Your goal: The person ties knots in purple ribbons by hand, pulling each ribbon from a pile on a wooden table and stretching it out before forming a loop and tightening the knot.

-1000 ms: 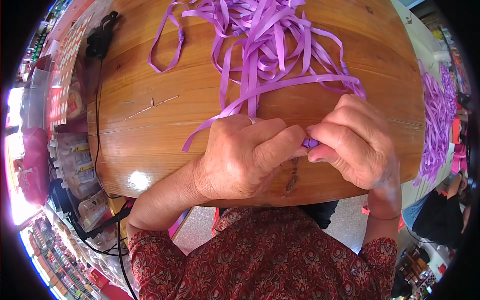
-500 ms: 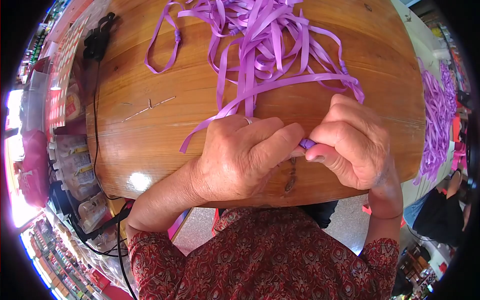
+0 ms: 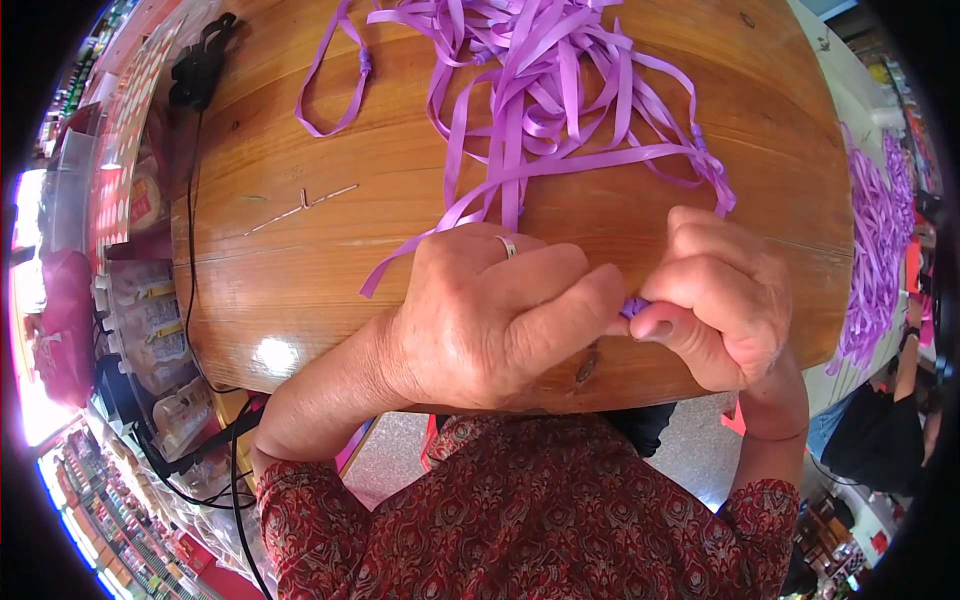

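Near the table's front edge, my left hand (image 3: 500, 315) and my right hand (image 3: 725, 300) are both closed on a purple ribbon. Its small wound or knotted part (image 3: 633, 308) shows in the narrow gap between them. My right thumb presses it against the curled fingers, while the left fingers cover most of the rest. Just beyond my hands, a loose pile of purple ribbons (image 3: 530, 110) spreads over the table, some with darker purple knots. One long strand (image 3: 590, 163) runs from the right and slants down toward my left hand.
A thin metal rod with a short crosspiece (image 3: 304, 206) lies on the wooden table (image 3: 330, 240). A black cable (image 3: 190, 240) runs down the left side by clear plastic boxes (image 3: 155, 330). More purple ribbons (image 3: 872, 255) hang at the far right, near another person (image 3: 880, 430).
Both hands have shifted slightly to the right, still gripping the ribbon. The left fingers have moved close to the right thumb, and the right hand has tilted a little.
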`<action>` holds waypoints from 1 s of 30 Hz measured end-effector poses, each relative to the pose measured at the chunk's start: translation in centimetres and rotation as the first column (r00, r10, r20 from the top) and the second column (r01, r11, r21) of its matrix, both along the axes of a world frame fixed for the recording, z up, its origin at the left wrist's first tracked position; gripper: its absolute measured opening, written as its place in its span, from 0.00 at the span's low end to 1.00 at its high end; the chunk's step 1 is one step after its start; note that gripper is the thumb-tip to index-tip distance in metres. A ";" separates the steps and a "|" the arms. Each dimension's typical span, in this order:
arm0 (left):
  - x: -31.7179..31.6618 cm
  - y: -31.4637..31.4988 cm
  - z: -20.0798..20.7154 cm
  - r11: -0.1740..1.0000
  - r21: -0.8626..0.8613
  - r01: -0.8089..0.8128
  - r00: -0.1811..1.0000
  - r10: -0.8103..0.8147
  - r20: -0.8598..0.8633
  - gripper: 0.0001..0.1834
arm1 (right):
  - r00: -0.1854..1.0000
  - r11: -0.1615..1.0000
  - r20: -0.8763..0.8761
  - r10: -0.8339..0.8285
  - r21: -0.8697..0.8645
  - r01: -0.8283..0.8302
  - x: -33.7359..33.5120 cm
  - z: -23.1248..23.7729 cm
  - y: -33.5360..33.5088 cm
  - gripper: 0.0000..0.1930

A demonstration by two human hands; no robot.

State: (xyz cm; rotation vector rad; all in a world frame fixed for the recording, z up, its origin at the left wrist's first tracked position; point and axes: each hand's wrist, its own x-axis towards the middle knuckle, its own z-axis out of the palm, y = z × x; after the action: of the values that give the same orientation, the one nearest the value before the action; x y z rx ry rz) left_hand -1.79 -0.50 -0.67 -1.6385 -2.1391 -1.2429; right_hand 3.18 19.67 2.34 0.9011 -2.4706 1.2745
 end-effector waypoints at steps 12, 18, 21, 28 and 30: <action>0.7 0.1 -0.6 0.990 0.121 -0.072 0.941 0.108 -0.322 0.19 | 0.945 0.986 0.315 0.092 -0.159 -0.043 0.6 0.1 -0.6 0.11; 0.7 0.0 -0.2 0.995 0.078 -0.065 0.972 0.081 -0.220 0.17 | 0.914 0.955 0.404 0.048 -0.288 0.077 1.3 -0.7 -1.2 0.10; 0.3 0.3 -0.2 0.995 0.103 0.015 0.999 -0.020 0.048 0.15 | 0.862 0.947 0.508 0.000 -0.278 0.164 1.1 -0.4 -0.8 0.23; 0.1 0.7 -0.6 0.983 0.186 -0.010 0.962 -0.042 0.270 0.11 | 0.685 0.802 0.687 0.242 -0.539 0.256 0.7 -0.7 -0.1 0.29; 0.0 0.5 -0.4 0.982 0.189 -0.005 0.953 -0.053 0.299 0.11 | 0.716 0.810 0.648 0.260 -0.550 0.203 0.5 -0.7 0.0 0.25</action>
State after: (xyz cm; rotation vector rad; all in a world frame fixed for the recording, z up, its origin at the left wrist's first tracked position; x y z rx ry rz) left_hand -1.79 -0.03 -1.09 -1.4799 -2.0870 -1.7453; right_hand 3.63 19.65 1.65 0.2918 -2.1919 2.5952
